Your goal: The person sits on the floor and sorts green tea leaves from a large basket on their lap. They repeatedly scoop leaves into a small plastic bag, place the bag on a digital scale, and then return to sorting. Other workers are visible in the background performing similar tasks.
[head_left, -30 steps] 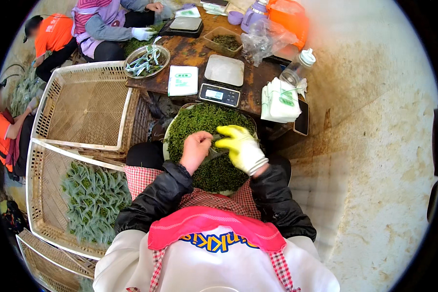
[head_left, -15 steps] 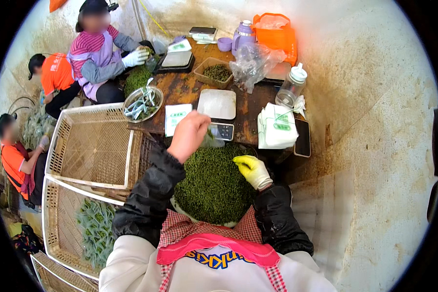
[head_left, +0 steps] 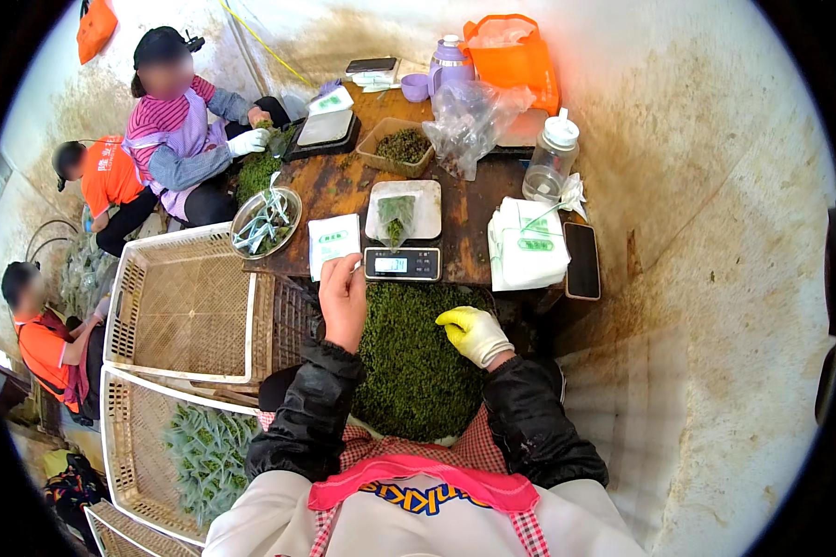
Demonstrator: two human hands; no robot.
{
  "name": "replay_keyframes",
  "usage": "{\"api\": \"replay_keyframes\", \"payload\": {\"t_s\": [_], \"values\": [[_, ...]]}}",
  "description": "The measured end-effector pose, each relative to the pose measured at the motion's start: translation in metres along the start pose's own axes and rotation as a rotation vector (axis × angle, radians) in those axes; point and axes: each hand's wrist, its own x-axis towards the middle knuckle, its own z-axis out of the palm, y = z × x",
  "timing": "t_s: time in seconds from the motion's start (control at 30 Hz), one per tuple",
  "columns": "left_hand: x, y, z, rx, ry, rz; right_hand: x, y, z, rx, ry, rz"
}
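Observation:
A small clear plastic bag point(head_left: 397, 219) with green contents lies on the white plate of a digital scale point(head_left: 402, 265), whose display is lit. My bare left hand point(head_left: 344, 302) hovers by the scale's front left corner, fingers curled together, nothing visible in them. My right hand point(head_left: 474, 334), in a white glove with yellow fingertips, is over a large heap of small green bead-like pieces point(head_left: 409, 371) in front of me. Its fingertips are pressed together; whatever they hold, if anything, is too small to make out. A stack of flat printed bags point(head_left: 333, 243) lies left of the scale.
More printed bags point(head_left: 528, 243), a phone point(head_left: 581, 262) and a clear bottle point(head_left: 550, 158) stand at right. Behind the scale is a plastic tub point(head_left: 395, 148). Left are a steel bowl point(head_left: 279, 243), a crate point(head_left: 181, 302) and filled bags point(head_left: 209, 459). A co-worker point(head_left: 181, 130) sits beyond.
The small bag, earlier hanging from my left hand before the scale, now rests on its plate, let go. My left hand has drawn back toward me. My right hand stays over the heap.

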Motion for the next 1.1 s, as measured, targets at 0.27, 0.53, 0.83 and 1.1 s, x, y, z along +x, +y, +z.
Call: {"api": "replay_keyframes", "payload": {"t_s": [0.27, 0.53, 0.83, 1.1], "values": [[0.015, 0.006, -0.007, 0.154, 0.011, 0.039, 0.001, -0.002, 0.004, -0.052, -0.09, 0.041], [0.03, -0.005, 0.036, 0.641, -0.188, 0.312, 0.004, -0.004, 0.004, -0.133, -0.178, 0.059], [0.049, -0.024, 0.072, 0.948, -0.309, 0.187, 0.006, -0.004, 0.008, -0.169, -0.312, 0.16], [0.019, 0.009, 0.036, 0.541, -0.044, 0.12, 0.004, -0.004, 0.006, -0.198, -0.283, 0.072]]}}
